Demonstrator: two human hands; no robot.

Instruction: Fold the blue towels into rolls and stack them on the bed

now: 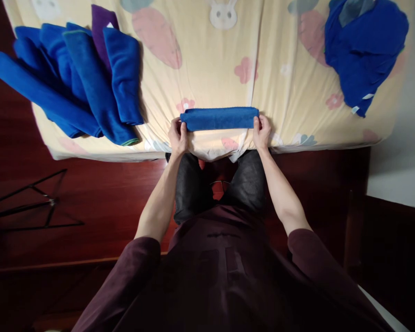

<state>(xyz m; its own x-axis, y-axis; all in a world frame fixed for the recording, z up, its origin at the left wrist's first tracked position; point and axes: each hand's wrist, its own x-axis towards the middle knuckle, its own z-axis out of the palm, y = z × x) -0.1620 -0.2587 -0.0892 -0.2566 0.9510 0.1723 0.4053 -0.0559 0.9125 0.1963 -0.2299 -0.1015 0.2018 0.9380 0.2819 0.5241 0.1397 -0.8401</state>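
Left hand [178, 138] and right hand [262, 133]: pinched opposite ends | Folded blue cloth [219, 119]: lay between them, near the bed's [207, 69] edge | Technique: even, gentle tension probably best suited straight folds

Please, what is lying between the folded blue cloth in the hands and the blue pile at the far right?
In the head view, only the patterned sheet shows between the folded blue cloth and the blue pile.

a thin-legged black stand [51, 202] rests on the reddish floor [114, 193].
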